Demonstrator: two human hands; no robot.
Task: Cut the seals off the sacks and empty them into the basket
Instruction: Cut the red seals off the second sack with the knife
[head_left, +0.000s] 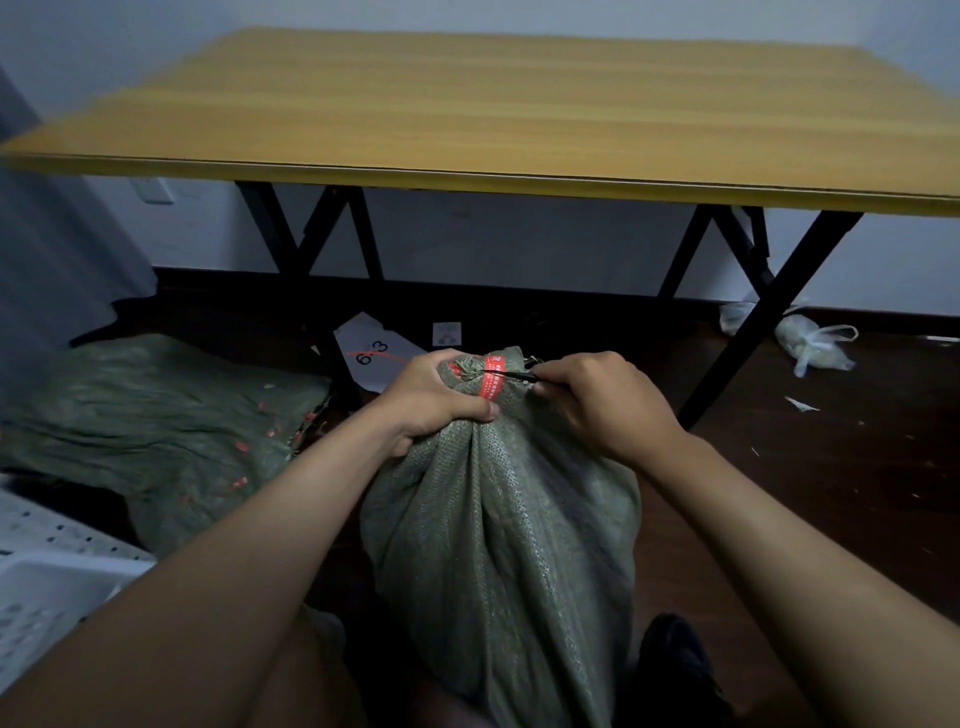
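Item: green woven sack (498, 519), full, upright on the dark floor (831, 467) between the person's knees, in front of the folding counter (467, 104). Cloth coarse and ribbed; the bulging body narrows to a gathered neck.

Seal: red printed band (490, 382) wound tight round the neck, still in place.

Left hand (436, 400): curled round the neck just beside the seal, fingers closed on the bunched cloth; judged to steady the sack and keep the band taut for cutting.

Right hand (597, 400): pinches a thin dark blade (511, 373) whose tip meets the seal; the tool's kind cannot be told. Cut judged to be under way, not finished.

Adjacent: flattened green sacks (156, 415) lying left on the floor, flecked with red scraps, judged already emptied. White perforated basket (47, 582) at lower left, near enough to tip into.

Beyond: numbered paper (371, 358) and white plastic bag (810, 348) under the counter.
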